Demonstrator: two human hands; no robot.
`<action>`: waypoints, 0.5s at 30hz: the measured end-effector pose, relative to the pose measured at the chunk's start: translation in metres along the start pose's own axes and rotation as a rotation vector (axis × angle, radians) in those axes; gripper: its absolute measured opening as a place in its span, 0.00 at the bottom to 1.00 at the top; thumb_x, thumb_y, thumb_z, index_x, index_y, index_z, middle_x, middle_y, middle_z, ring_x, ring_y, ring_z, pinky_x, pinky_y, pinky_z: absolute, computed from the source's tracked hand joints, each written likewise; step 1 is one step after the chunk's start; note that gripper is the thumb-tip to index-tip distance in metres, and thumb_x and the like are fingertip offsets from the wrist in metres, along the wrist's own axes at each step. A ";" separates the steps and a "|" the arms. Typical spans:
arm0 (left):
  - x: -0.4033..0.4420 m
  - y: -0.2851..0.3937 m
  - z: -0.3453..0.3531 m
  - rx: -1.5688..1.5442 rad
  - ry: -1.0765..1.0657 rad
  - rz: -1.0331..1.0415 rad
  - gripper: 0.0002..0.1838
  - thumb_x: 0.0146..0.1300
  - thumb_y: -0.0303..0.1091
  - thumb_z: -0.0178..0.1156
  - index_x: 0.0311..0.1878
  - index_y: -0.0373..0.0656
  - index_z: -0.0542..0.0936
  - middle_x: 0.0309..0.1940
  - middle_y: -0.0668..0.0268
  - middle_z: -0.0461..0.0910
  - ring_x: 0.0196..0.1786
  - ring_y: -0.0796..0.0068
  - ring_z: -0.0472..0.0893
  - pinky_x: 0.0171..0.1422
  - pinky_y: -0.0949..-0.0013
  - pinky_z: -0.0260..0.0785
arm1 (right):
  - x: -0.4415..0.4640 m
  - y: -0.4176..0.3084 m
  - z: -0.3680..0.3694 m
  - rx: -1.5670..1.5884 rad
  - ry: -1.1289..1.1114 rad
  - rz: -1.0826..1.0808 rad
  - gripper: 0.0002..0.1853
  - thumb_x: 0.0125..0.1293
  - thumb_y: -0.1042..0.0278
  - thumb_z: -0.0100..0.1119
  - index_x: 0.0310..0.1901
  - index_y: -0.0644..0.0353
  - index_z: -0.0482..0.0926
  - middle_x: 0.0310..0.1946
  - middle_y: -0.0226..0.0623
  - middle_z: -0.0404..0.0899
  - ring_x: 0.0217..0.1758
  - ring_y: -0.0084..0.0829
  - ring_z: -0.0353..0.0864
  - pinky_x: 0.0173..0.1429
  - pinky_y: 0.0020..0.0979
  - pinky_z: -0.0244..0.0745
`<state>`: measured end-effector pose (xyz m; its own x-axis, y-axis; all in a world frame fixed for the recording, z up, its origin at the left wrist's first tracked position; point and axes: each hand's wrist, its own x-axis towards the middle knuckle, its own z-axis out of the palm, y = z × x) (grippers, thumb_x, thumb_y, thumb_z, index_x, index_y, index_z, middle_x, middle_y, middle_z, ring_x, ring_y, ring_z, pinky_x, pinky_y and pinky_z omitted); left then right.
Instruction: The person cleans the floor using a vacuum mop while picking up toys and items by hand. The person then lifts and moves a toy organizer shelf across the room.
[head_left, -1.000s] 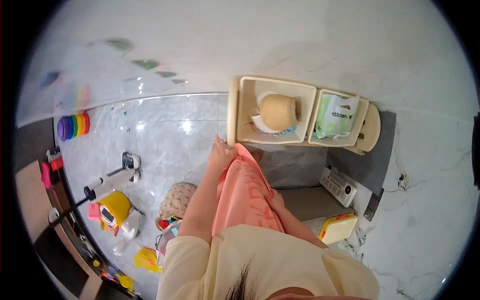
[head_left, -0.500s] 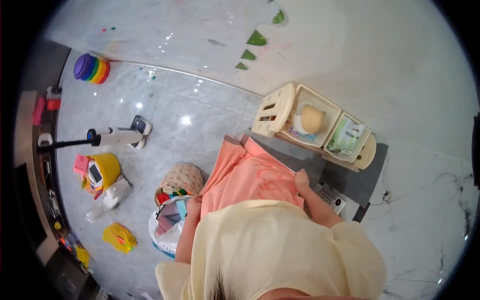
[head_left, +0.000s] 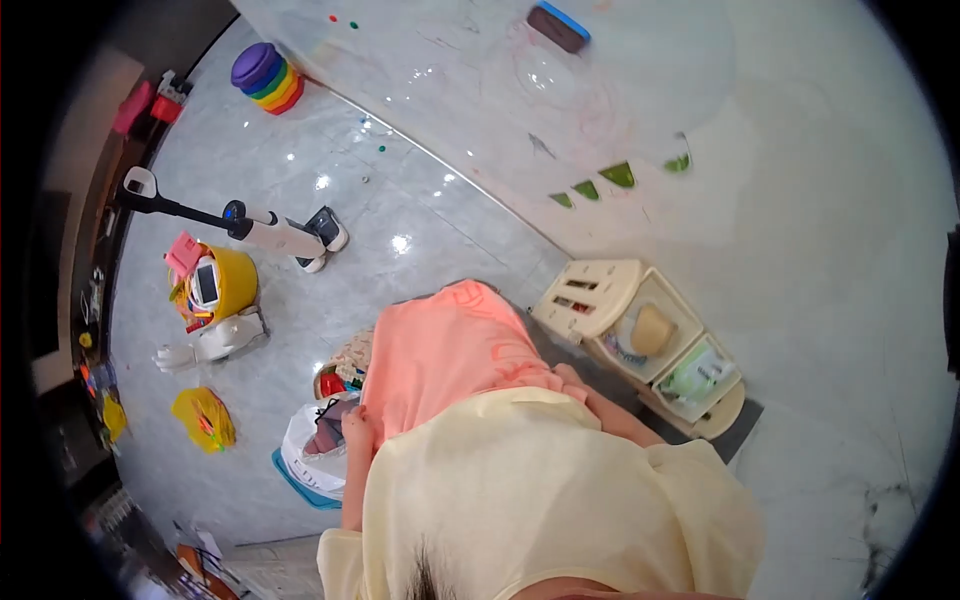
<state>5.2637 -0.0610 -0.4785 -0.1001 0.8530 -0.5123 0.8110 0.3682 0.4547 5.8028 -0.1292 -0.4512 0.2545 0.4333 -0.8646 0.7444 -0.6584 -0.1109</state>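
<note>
A coral-pink cloth [head_left: 445, 345] with a darker printed design spreads out in front of my cream shirt [head_left: 530, 480]. At its left edge my left hand [head_left: 356, 428] is closed on the fabric. On the opposite edge my right hand [head_left: 572, 383] also grips it, its fingers partly hidden. Just left of the cloth are a patterned basket [head_left: 352, 358] with colourful bits inside and a white plastic bag [head_left: 305, 440] holding dark mauve fabric. The cloth overlaps part of the basket in view.
A cream storage rack [head_left: 595, 285] with bins stands by the wall to the right. Leftward on the tiled floor are a floor cleaner [head_left: 275, 235], a yellow bucket [head_left: 236, 280] of toys, a yellow bag [head_left: 203, 418] and rainbow-coloured stacked tubs [head_left: 267, 80]. A blue-topped eraser [head_left: 558, 28] is on the wall.
The view has turned and shifted. The cloth's far end, with two grey-edged corners earlier, now looks rounded and bends away. Both hands keep hold of its sides, now closer together.
</note>
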 end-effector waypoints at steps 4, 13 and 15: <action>0.021 0.015 -0.006 0.004 -0.066 -0.016 0.15 0.52 0.25 0.59 0.44 0.38 0.85 0.44 0.46 0.78 0.46 0.46 0.79 0.52 0.55 0.74 | 0.049 -0.016 -0.042 -0.245 -0.106 -0.198 0.15 0.56 0.61 0.57 0.39 0.61 0.86 0.40 0.53 0.83 0.44 0.52 0.84 0.49 0.46 0.76; 0.057 0.046 -0.005 -0.235 0.080 -0.276 0.17 0.49 0.19 0.60 0.45 0.36 0.84 0.45 0.50 0.75 0.48 0.50 0.78 0.58 0.57 0.72 | 0.100 -0.117 -0.152 -0.494 0.025 -0.178 0.12 0.53 0.66 0.60 0.35 0.64 0.86 0.34 0.53 0.84 0.39 0.46 0.86 0.46 0.42 0.79; 0.071 0.050 -0.005 -0.317 0.052 -0.342 0.17 0.49 0.19 0.60 0.45 0.37 0.84 0.46 0.50 0.75 0.50 0.52 0.78 0.60 0.57 0.71 | 0.115 -0.154 -0.170 -0.450 -0.060 -0.057 0.13 0.50 0.66 0.63 0.36 0.63 0.87 0.43 0.55 0.83 0.46 0.48 0.85 0.50 0.40 0.79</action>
